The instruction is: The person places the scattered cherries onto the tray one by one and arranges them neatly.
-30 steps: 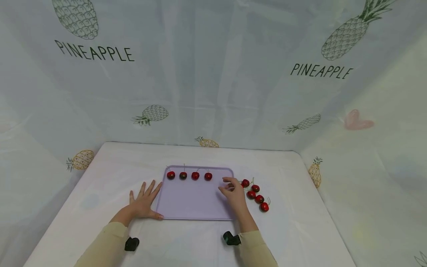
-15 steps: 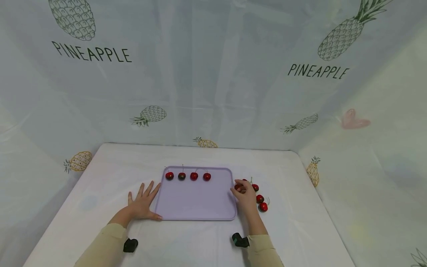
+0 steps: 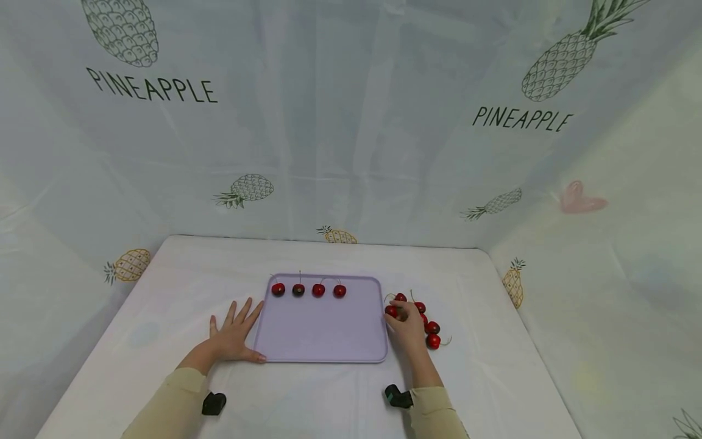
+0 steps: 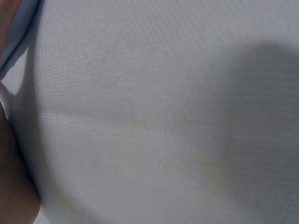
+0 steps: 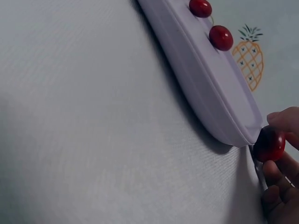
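Note:
A lilac tray (image 3: 322, 329) lies on the white-covered table, with a row of several red cherries (image 3: 319, 290) along its far side. My left hand (image 3: 231, 339) rests with spread fingers at the tray's left side, its thumb at the near left corner. Beyond the tray's right edge, my right hand (image 3: 408, 328) pinches a cherry (image 3: 391, 311) between thumb and fingers. The right wrist view shows that dark red cherry (image 5: 271, 143) in the fingertips, close by the tray's corner. The left wrist view holds mostly tablecloth, with part of the hand at its left edge.
More loose cherries (image 3: 433, 341) lie beside and behind my right hand, some partly hidden by it. A small black device (image 3: 214, 403) sits at my left wrist, another black device (image 3: 398, 396) at my right. A pineapple-print curtain (image 3: 340, 140) hangs behind the table.
My right hand has moved right, from over the tray's right side to the loose cherries, and now pinches one. A few loose cherries have shifted slightly. My left hand stays at the tray.

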